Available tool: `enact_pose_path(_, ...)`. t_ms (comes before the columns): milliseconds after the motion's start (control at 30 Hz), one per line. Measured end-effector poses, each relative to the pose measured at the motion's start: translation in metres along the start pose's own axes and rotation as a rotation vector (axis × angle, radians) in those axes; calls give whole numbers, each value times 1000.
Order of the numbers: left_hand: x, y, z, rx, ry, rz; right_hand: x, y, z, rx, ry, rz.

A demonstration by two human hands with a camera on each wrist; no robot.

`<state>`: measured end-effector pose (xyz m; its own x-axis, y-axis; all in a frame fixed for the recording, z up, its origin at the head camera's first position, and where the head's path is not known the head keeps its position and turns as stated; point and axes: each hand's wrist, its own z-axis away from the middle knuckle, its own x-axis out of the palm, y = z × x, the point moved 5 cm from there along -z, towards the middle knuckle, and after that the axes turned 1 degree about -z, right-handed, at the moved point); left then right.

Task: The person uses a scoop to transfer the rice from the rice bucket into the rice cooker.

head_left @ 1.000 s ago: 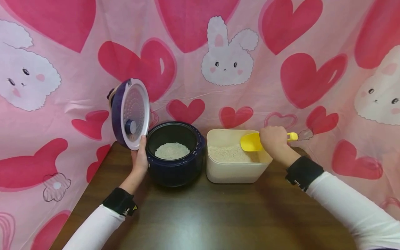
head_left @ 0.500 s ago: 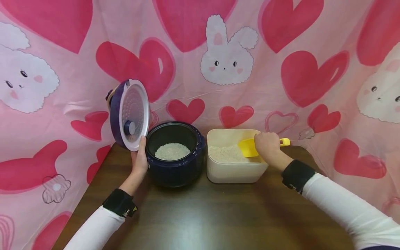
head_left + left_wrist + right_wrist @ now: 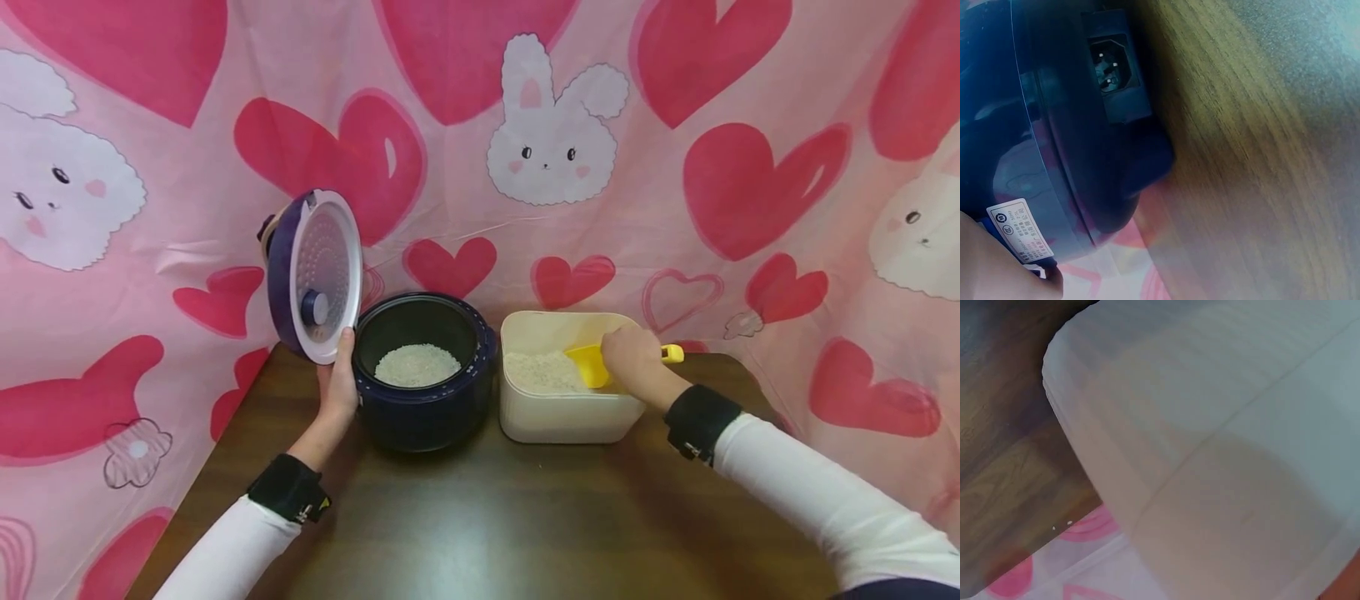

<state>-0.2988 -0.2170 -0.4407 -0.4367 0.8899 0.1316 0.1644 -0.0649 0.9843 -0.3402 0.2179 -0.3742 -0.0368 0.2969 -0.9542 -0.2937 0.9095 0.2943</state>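
Observation:
In the head view my left hand (image 3: 339,385) holds the rice cooker's lid (image 3: 288,275) upright by its lower edge. The thumb lies on the white inner rim; the other fingers are mostly hidden behind. Beside it stands the dark blue rice cooker (image 3: 420,421), with white rice (image 3: 417,366) in its pot. My right hand (image 3: 632,358) grips a yellow scoop (image 3: 590,365) by the handle. The scoop's front dips into rice (image 3: 542,372) inside a cream bin (image 3: 566,419). In the left wrist view the cooker's power socket (image 3: 1110,65) and label (image 3: 1020,231) show.
The cooker and bin stand side by side at the back of a dark wooden table (image 3: 480,517). Directly behind hangs a pink cloth (image 3: 450,200) with hearts and rabbits. A few grains (image 3: 1062,525) lie near the table's edge in the right wrist view.
My right hand has moved left and down with the scoop, whose front now sits deeper in the bin's rice. The left hand and the lid have stayed in place.

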Motion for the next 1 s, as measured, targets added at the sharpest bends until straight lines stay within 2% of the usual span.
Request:
enact_pose_path(200, 0, 0, 4, -24, -1, 8, 4, -8, -6, -61, -14, 22)
enact_pose_path(433, 0, 3, 2, -10, 2, 0, 4, -16, -7, -164, 7, 47)
enact_pose_path(633, 0, 3, 2, -11, 3, -26, 10, -18, -9, -216, -34, -64)
enact_pose_path(833, 1, 2, 3, -4, 13, -9, 13, -18, -12, -175, -83, -316)
enact_pose_path(1000, 1, 1, 4, -21, 19, 13, 10, -23, -14, -246, -110, -307)
